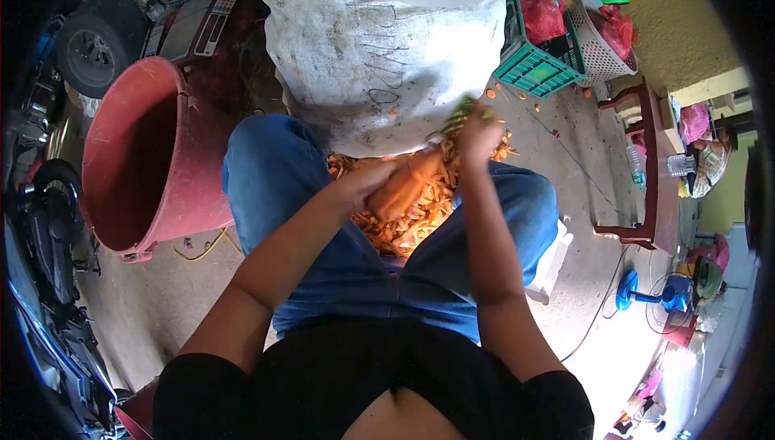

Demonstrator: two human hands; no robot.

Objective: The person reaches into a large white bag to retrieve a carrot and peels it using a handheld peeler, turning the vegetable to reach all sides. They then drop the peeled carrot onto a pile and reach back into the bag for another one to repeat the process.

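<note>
Between the knees, carrot (410, 184) sits above a pile of orange peelings (401, 230). Left hand (367, 182) wraps its lower end, right hand (479, 135) pinches the green top (458, 111). White sack (379, 52) just ahead, red bucket (173, 167) off left.

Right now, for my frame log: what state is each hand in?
Left hand: closed around the carrot.
Right hand: closed on the leafy top; whether it also holds a tool cannot be told.
</note>
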